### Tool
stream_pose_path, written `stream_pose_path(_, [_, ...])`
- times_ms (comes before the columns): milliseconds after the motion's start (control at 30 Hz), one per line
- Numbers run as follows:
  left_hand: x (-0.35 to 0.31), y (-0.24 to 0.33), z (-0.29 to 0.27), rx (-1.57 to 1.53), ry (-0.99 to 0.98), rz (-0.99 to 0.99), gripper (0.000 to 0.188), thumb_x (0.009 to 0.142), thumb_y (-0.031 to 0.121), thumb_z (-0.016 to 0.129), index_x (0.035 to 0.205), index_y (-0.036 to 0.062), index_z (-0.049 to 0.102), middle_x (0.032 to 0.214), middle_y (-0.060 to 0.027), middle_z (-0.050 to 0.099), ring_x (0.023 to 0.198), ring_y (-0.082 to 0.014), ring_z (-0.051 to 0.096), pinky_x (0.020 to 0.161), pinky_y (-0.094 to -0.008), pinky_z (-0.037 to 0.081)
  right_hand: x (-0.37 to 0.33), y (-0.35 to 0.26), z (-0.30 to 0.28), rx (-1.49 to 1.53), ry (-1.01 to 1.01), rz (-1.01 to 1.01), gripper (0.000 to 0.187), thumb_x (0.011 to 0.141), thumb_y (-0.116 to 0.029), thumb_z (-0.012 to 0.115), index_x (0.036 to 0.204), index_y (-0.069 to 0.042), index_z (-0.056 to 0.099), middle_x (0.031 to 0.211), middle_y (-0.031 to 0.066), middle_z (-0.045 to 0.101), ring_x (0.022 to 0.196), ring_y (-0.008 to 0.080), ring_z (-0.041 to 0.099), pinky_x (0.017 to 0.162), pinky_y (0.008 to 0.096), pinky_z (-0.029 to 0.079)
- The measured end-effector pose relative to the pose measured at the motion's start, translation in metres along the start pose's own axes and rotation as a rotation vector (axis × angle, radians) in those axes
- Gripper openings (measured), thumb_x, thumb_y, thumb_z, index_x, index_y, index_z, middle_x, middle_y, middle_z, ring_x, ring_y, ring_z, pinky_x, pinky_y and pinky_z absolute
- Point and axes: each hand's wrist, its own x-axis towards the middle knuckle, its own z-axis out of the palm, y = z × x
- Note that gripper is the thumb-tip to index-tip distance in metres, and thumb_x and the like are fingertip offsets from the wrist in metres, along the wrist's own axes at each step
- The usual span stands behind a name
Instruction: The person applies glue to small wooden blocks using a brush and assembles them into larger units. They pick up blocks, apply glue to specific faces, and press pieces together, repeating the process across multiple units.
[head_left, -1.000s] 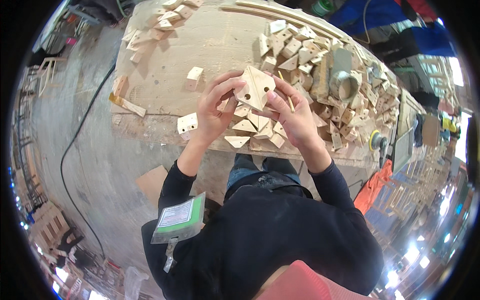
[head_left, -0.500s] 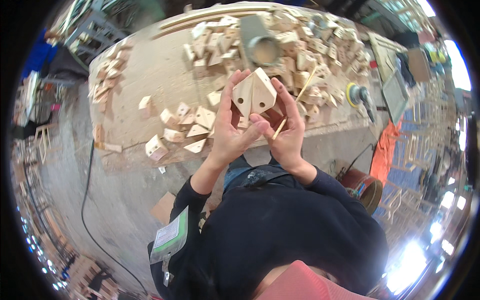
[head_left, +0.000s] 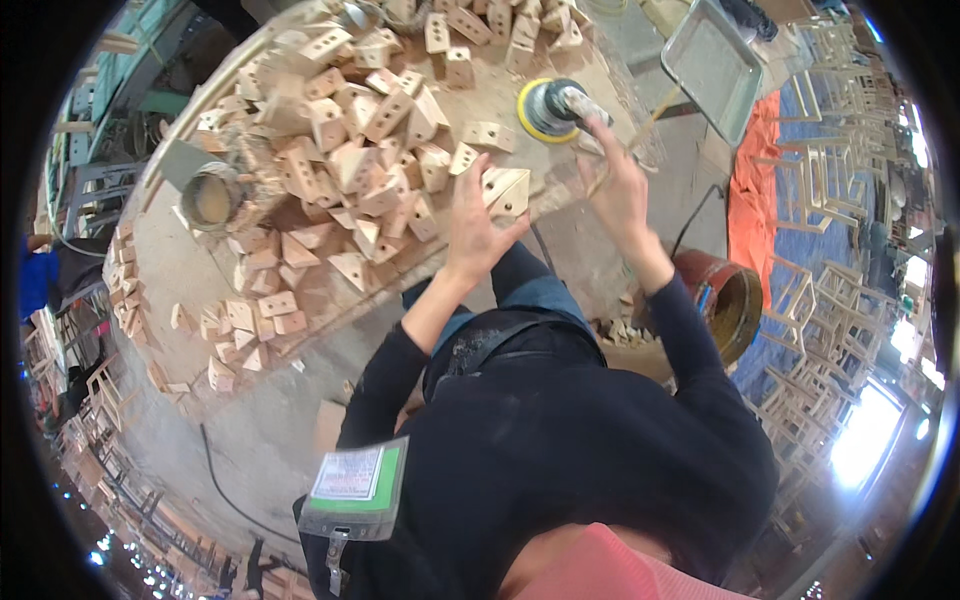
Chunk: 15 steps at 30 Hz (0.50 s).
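Observation:
My left hand (head_left: 475, 228) is closed around a pair of pale angled wooden blocks (head_left: 508, 192) with drilled holes, held up over the bench's near edge. To its right, my right hand (head_left: 622, 200) has a thin pale stick (head_left: 660, 115) in its fingers, partly smeared by motion. Just beyond those fingers a sander (head_left: 560, 108) with a yellow-rimmed pad lies on the bench, its hose end close to my fingertips. Whether they touch it I cannot tell.
Many drilled wooden blocks (head_left: 385, 120) are heaped on the wooden bench (head_left: 480, 90). A round can (head_left: 213, 198) stands at the left, a grey tray (head_left: 712, 70) at the far right. A rusty drum (head_left: 735, 310) stands on the floor beside orange sheeting (head_left: 752, 190) and chair frames (head_left: 790, 300).
The view has turned to the right along the bench. My hands have moved apart; the blocks stay in the left, and the right has gone out toward the sander with the stick.

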Motion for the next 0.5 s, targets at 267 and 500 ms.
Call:
stream_pose_path(267, [0.001,-0.05,0.075,0.324,-0.07,0.083,0.08,0.065,0.018,0.081,0.133,0.0014,0.042,0.126,-0.0171,0.049,0.12,-0.0352,0.043,0.1,-0.0425,0.039,0.073,0.097,0.039,-0.11,-0.249,-0.058,0.067,0.076,-0.033,0.077,0.132,-0.01,0.047,0.111,0.0194,0.062,0.093,0.0358,0.064,0.077,0.0398,0.053])
stream_pose_path(500, [0.009,-0.051,0.095,0.504,-0.017,0.006,0.08,0.069,0.033,0.08,0.133,0.0045,0.042,0.125,-0.0151,0.041,0.117,-0.035,0.038,0.101,-0.0463,0.032,0.084,0.113,0.032,0.004,-0.252,-0.085,0.067,0.073,-0.034,0.079,0.125,-0.007,0.048,0.107,0.0188,0.061,0.095,0.0355,0.063,0.078,0.0408,0.051])
